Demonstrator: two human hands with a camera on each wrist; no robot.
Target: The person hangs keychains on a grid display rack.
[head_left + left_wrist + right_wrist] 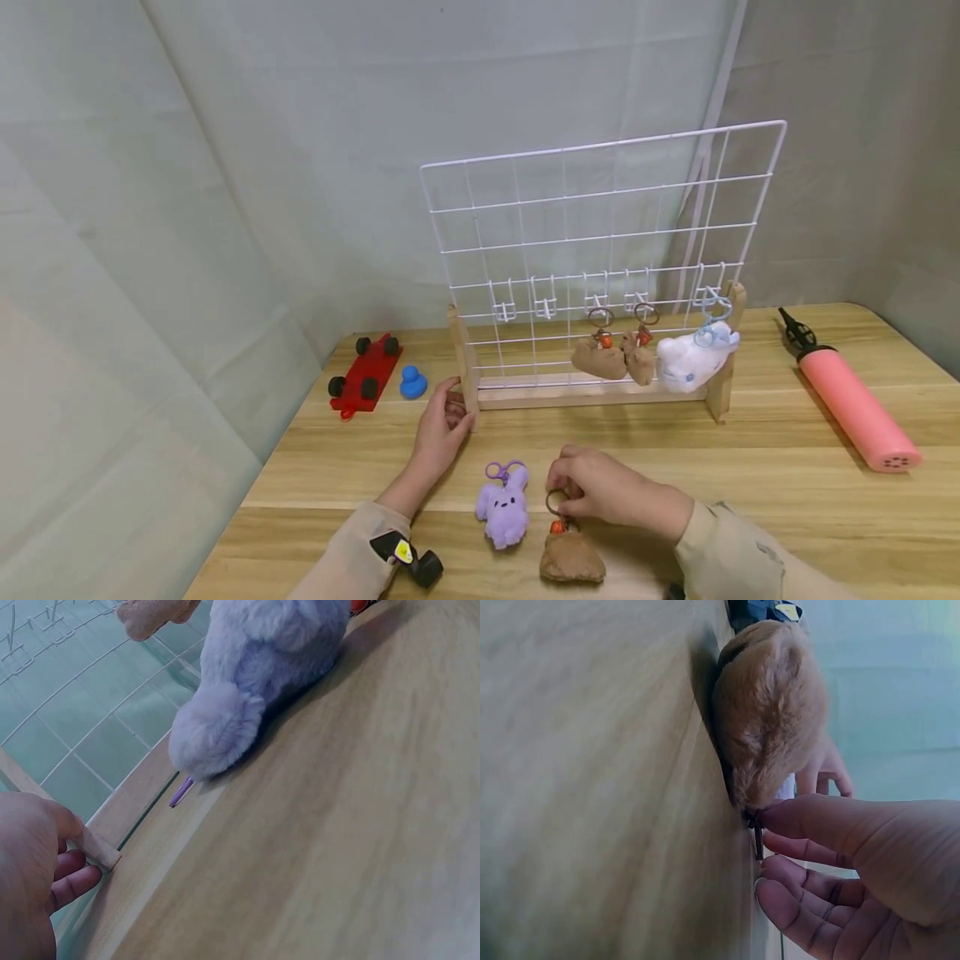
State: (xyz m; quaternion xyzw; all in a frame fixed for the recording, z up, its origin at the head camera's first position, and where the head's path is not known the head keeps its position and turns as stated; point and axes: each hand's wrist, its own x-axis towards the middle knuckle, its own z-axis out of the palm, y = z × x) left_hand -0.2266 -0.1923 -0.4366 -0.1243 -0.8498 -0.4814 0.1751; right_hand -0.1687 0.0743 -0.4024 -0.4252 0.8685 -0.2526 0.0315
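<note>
- Left hand [441,427]: fingers curled round the wire-grid rack's left wooden upright [467,367], gripping low.
- Right hand [600,483]: pinches the ring of a brown plush keychain [572,558], whose body lies on the tabletop [780,492], right of a purple plush keychain [505,510].
- Yellow sticker [403,551], left wrist: too small to read.
- Left arm reaches farther forward; right forearm angles in from the right.
</note>
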